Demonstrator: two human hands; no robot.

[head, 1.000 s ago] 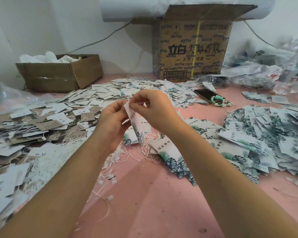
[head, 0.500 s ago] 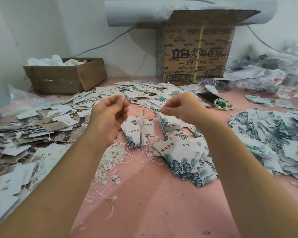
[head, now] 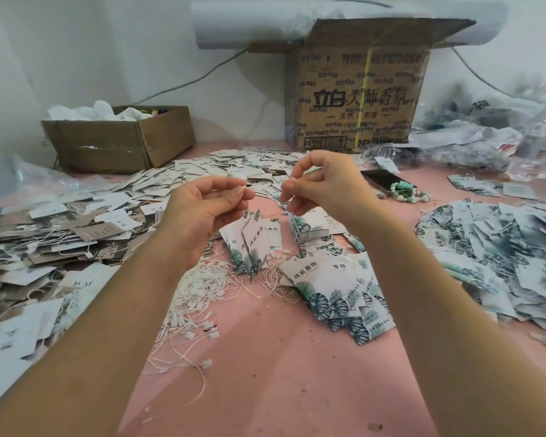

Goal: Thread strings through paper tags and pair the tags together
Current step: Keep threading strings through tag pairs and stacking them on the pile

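String (head: 288, 201) faint between left hand (head: 202, 212), right hand (head: 322, 187)

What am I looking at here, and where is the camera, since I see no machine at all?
There is no machine: a person works with bare hands, and the one picture comes from a wide-angle camera on their head, looking forward and down. The left hand and right hand are raised over a pink table. The fingers of each seem to pinch an end of a thin white string, and a pair of leaf-printed tags dangles below the left hand. On the table lie loose strings, a heap of leaf-printed tags at the right, grey and brown tags at the left, a phone and a green bead bracelet. A printed cardboard box and a low cardboard box stand at the back.
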